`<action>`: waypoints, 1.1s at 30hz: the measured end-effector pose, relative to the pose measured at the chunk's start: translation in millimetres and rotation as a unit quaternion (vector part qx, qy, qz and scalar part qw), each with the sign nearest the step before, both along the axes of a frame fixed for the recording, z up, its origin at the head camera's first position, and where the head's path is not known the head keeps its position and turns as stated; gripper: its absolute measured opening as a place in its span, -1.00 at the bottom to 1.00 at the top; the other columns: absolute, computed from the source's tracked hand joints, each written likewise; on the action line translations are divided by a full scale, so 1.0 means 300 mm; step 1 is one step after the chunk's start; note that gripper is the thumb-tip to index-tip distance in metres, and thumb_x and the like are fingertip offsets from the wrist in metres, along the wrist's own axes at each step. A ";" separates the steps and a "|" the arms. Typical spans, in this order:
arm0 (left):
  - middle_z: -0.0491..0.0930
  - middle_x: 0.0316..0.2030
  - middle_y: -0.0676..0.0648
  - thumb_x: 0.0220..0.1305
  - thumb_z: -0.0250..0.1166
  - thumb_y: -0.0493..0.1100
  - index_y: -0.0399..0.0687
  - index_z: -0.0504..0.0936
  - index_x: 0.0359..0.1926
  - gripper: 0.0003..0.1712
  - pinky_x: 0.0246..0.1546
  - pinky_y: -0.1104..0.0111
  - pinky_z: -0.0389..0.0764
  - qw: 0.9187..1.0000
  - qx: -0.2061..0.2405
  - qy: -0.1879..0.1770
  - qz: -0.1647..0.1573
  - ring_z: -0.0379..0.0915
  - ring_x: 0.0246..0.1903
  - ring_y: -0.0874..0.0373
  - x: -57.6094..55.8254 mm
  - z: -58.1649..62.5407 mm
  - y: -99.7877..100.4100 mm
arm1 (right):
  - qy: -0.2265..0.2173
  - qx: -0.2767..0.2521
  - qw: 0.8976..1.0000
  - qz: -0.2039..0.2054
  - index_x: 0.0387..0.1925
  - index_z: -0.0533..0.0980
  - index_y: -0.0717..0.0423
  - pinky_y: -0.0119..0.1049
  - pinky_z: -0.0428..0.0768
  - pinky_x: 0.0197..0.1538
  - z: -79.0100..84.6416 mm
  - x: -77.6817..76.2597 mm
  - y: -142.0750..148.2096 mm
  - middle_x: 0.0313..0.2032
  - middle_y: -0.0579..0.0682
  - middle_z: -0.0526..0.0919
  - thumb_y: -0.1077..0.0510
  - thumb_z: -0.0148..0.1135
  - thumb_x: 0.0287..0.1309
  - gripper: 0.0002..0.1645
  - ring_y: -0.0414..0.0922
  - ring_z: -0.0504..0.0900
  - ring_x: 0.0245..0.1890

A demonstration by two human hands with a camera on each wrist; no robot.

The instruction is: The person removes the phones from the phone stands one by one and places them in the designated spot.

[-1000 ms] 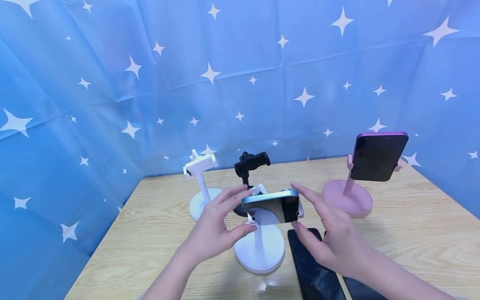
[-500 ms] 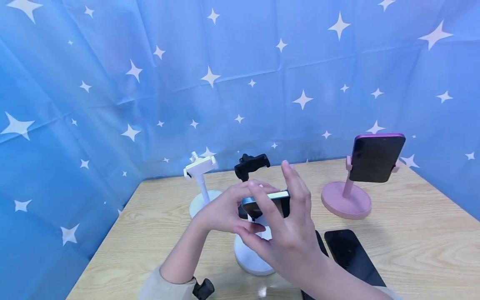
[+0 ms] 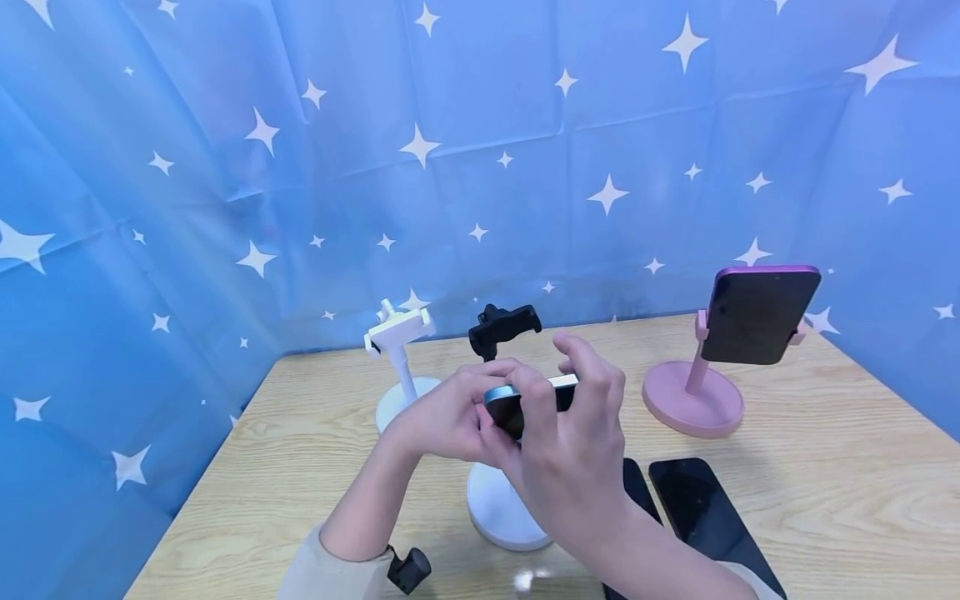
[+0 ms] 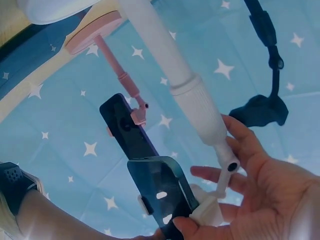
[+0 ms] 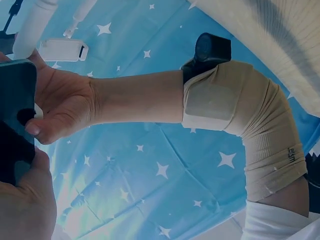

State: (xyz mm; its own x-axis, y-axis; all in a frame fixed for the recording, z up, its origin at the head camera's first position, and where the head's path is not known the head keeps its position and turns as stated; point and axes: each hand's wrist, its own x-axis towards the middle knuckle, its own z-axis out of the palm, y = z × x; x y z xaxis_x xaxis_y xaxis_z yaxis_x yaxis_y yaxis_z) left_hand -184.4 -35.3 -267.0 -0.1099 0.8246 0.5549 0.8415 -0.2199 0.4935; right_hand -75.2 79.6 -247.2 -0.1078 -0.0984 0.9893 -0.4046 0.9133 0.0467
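A phone with a light blue edge (image 3: 510, 413) sits sideways in the clamp of a white phone stand (image 3: 501, 510). My left hand (image 3: 448, 417) holds the clamp at the phone's left end. In the left wrist view its thumb presses the white clamp (image 4: 206, 210) beside the phone, and its fingers reach behind the stand's neck (image 4: 200, 112). My right hand (image 3: 576, 454) grips the phone from the front, its thumb close to the left hand's thumb. In the head view the hands hide most of the phone and the stand's upper part.
Behind stand another white stand (image 3: 399, 333) and a black stand (image 3: 504, 328). A pink stand (image 3: 693, 400) bears a purple-edged phone (image 3: 761, 317) at the right. Two dark phones, one partly covered (image 3: 641, 492) and one in the open (image 3: 708, 517), lie on the wooden table (image 3: 300, 500).
My right hand has moved left from the phone's right end to its front, and its fingers have curled in. My left hand has closed further round the clamp.
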 end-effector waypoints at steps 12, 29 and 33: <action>0.47 -0.32 -0.07 -0.19 0.33 -0.38 -0.15 0.57 -0.48 -0.85 -0.30 0.44 0.49 0.999 -0.025 -0.021 -0.023 0.36 -0.33 0.23 -0.011 0.013 0.002 | -0.019 -0.008 1.000 0.004 -0.33 0.34 0.28 -0.05 0.43 -0.68 0.008 -0.013 0.010 -0.16 0.39 0.29 0.28 0.27 -0.43 -0.53 0.26 0.36 -0.29; 0.51 -0.23 -0.08 -0.11 0.28 -0.37 -0.15 0.60 -0.39 -0.84 -0.12 0.37 0.46 0.996 -0.043 -0.064 -0.041 0.37 -0.16 0.18 -0.021 0.014 0.000 | -0.134 -0.014 0.989 0.067 -0.25 0.37 0.19 0.03 0.54 -0.46 0.013 0.011 0.038 -0.08 0.35 0.26 0.22 0.36 -0.44 -0.45 0.24 0.34 -0.08; 0.51 -0.21 -0.09 -0.15 0.42 -0.33 -0.18 0.58 -0.32 -0.72 -0.06 0.35 0.46 0.996 -0.034 -0.059 -0.051 0.38 -0.12 0.17 -0.020 0.013 0.005 | -0.132 -0.003 0.987 0.087 -0.24 0.39 0.20 -0.02 0.56 -0.45 0.013 0.012 0.046 -0.09 0.36 0.28 0.10 0.21 -0.18 -0.59 0.23 0.35 -0.09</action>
